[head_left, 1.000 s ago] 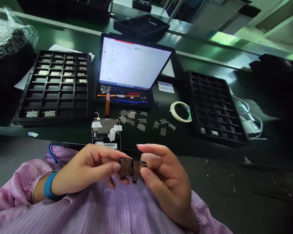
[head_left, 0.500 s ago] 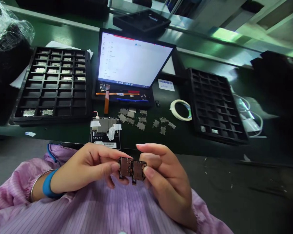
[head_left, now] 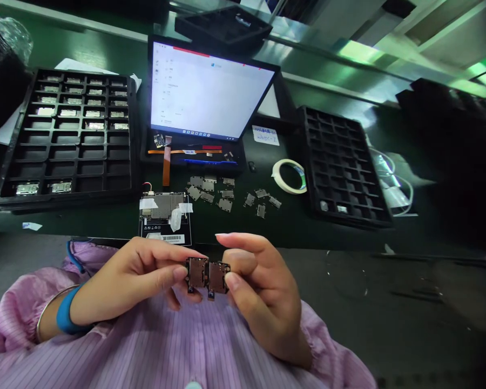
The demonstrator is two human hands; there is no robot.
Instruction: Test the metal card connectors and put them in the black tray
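Between my two hands, in front of my chest, is a small circuit board point(head_left: 207, 276) made of two joined sections, each with a brownish metal shield plate and a short tab below. My left hand point(head_left: 146, 275) pinches its left edge between thumb and fingers. On the opposite edge, my right hand point(head_left: 263, 292) grips with thumb and curled finger, its index finger stretched out above the board. Past the hands, several loose metal shield plates point(head_left: 225, 205) lie on the dark table. A black device with an exposed board point(head_left: 166, 208) sits at the table's front edge, bits of white tape on it.
A black compartment tray point(head_left: 76, 154) at left holds several small boards. Another tray point(head_left: 344, 162) stands at right with two small pieces in its front cells. Between them are a lit screen point(head_left: 208, 94), a roll of masking tape point(head_left: 278, 178) and a handwritten label point(head_left: 266, 135).
The whole view has shifted, so the table items and my hands appear a little further left. Both hands keep the same hold on the circuit board.
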